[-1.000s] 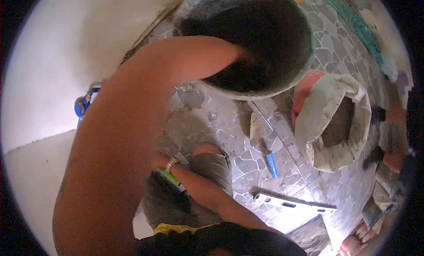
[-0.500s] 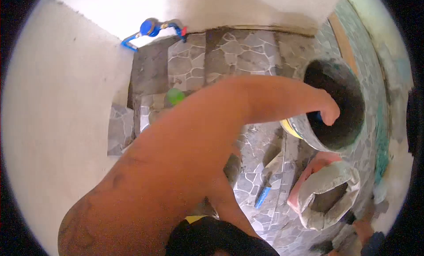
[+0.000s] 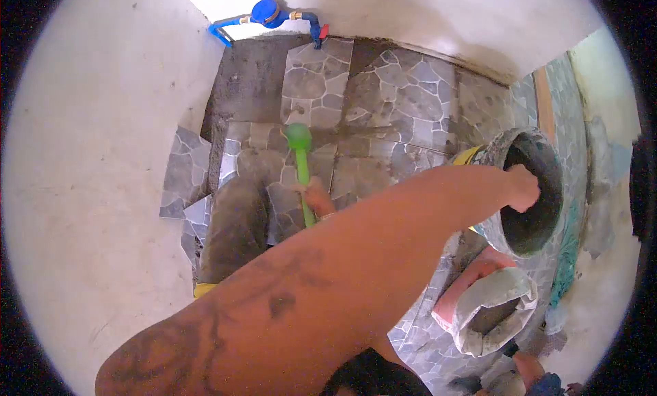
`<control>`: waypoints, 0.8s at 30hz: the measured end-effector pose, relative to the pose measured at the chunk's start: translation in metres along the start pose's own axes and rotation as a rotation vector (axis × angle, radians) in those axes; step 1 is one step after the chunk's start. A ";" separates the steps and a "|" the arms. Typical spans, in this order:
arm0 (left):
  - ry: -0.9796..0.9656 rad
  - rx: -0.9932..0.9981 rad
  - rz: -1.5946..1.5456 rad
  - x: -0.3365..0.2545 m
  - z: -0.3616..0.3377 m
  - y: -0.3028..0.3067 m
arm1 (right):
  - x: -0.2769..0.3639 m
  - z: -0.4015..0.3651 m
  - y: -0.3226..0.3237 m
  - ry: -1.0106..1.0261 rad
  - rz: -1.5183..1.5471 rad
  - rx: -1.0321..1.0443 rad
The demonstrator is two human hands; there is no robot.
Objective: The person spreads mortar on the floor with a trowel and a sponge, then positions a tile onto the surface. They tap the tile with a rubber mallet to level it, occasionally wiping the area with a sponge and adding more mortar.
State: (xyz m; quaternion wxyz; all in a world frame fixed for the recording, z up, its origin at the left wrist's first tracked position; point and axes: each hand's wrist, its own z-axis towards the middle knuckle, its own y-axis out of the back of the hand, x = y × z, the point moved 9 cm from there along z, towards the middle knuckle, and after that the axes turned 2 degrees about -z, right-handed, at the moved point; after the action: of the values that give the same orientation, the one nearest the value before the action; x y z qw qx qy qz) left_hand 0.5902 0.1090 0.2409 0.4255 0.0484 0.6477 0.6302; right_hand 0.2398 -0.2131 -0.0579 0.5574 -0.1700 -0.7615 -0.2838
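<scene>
My left arm stretches across the view to a grey-crusted bucket [image 3: 494,226]. Inside its mouth is my left hand [image 3: 523,189], fingers curled; what they hold, if anything, is hidden in the dark interior. My right hand [image 3: 316,196], partly covered by my left forearm, grips the green handle of a mallet [image 3: 298,137]. The mallet's round green head points toward the back wall, above stone-patterned floor tiles [image 3: 397,88]. Close beside it on the left is a knee in dirty brown trousers [image 3: 239,221].
An open sack [image 3: 498,280] of grey powder stands below the bucket. Cut tile pieces [image 3: 183,170] lie by the left wall. A blue water meter with pipes [image 3: 266,11] sits at the back wall. At lower right, part of a person's limb [image 3: 528,368] shows.
The view has shifted, bringing the mallet and my right hand out from behind my left arm. My left hand stays in the bucket. The blue-handled trowel on the floor is now hidden.
</scene>
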 end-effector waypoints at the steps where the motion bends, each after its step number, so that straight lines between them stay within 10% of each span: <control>1: -0.034 -0.068 -0.058 -0.003 0.001 0.014 | 0.001 0.002 0.000 0.003 0.016 -0.011; 8: 0.091 -0.626 -0.290 0.115 -0.134 0.141 | 0.015 0.004 0.006 -0.018 0.202 -0.080; 10: 0.541 -0.289 -0.574 0.244 -0.198 0.096 | -0.013 -0.003 -0.029 -0.050 0.066 0.333; 11: 0.739 -0.476 -0.765 0.287 -0.257 0.092 | -0.010 -0.007 -0.028 -0.045 -0.013 0.341; 12: 0.651 -0.315 -0.882 0.365 -0.288 0.052 | 0.007 -0.009 -0.021 -0.035 -0.093 0.348; 13: 0.604 -0.584 -0.670 0.352 -0.334 0.086 | 0.021 -0.011 -0.016 -0.024 -0.172 0.354; 15: 0.978 -0.309 -0.381 0.470 -0.407 0.042 | 0.025 -0.013 -0.015 -0.143 -0.026 0.417; 19: 0.902 -0.483 0.237 0.461 -0.428 0.066 | 0.024 -0.014 -0.012 -0.259 0.051 0.452; 24: 0.956 -0.418 0.263 0.453 -0.408 0.044 | -0.003 -0.012 -0.024 -0.151 -0.107 0.339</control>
State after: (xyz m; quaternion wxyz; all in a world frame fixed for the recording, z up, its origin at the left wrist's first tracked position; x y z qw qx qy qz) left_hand 0.0325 0.0725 -0.0069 0.0012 -0.2489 0.6184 0.7454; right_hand 0.2356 -0.2392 -0.0639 0.5035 -0.0536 -0.8459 -0.1674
